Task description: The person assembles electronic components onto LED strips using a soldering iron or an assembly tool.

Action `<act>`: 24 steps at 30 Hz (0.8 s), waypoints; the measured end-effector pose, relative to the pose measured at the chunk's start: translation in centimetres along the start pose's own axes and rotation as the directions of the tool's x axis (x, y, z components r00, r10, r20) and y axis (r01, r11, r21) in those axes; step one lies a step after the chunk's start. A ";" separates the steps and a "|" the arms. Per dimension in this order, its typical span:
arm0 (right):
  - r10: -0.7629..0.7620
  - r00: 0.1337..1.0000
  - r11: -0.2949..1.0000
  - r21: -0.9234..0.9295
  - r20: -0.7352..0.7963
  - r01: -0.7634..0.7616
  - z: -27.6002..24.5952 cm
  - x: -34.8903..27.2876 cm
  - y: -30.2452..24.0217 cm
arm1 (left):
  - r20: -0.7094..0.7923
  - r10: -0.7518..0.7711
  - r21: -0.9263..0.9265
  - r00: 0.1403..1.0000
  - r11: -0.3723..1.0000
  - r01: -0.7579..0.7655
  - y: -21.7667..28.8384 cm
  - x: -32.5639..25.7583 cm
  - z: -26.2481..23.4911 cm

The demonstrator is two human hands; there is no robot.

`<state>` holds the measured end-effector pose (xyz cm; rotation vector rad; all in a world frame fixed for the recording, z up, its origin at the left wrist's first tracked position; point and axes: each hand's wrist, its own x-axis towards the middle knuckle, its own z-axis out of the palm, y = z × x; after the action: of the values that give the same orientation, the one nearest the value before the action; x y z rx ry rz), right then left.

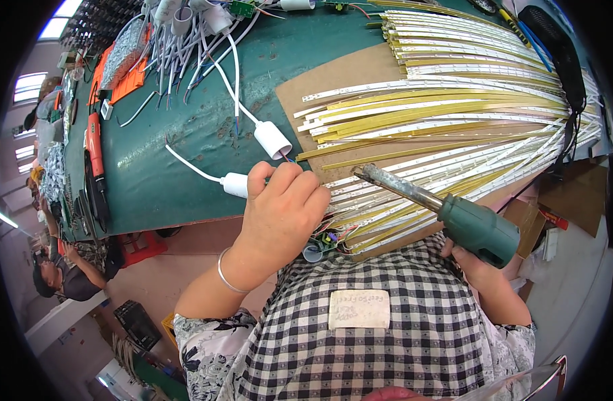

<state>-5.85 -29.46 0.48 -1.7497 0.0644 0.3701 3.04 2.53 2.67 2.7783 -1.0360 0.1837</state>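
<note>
My left hand [284,212] is closed, fingers curled over the table's front edge; what they pinch is hidden beneath them. Just beyond the knuckles lies a white lamp cap [273,139], its thin dark wires running to my fingertips and the end of a yellow strip. A second white cap [235,185] with a cable sits left of the thumb, partly hidden. In my right hand [475,266] is a green hot-air gun [479,230], its scorched metal barrel slanting up left above the LED strips [420,127]. Below my left hand rests a small circuit board [328,238] with wires.
Long white and yellow strips fan over a brown board [360,67]. White caps and cables [186,40] pile at the back left. An orange-red tool [94,144] lies at the green table's [172,120] left edge. A person [72,271] is farther left; cardboard boxes [527,224] stand right.
</note>
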 end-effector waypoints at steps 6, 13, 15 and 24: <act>0.006 0.998 1.000 -0.005 0.055 -0.006 0.1 0.3 0.4 | 0.015 0.019 -0.011 1.000 1.000 -0.019 -0.1 0.0 -0.2; 0.011 0.999 0.989 0.147 0.049 -0.018 0.7 0.1 -0.2 | 0.018 0.010 -0.298 1.000 0.955 -0.004 -1.5 0.0 -0.3; 0.012 1.000 0.971 0.238 0.018 -0.015 1.2 0.4 -0.9 | 0.011 0.010 -0.329 1.000 0.944 -0.006 -1.9 -0.1 -0.2; -0.093 0.986 0.981 -0.154 0.142 0.114 0.1 -0.2 0.9 | -0.069 -0.097 -0.435 0.993 0.899 0.057 -1.3 -0.7 1.0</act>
<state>-6.31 -29.55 -0.28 -1.8754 -0.1570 0.4249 3.42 3.73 1.44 2.3776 -0.8228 0.0554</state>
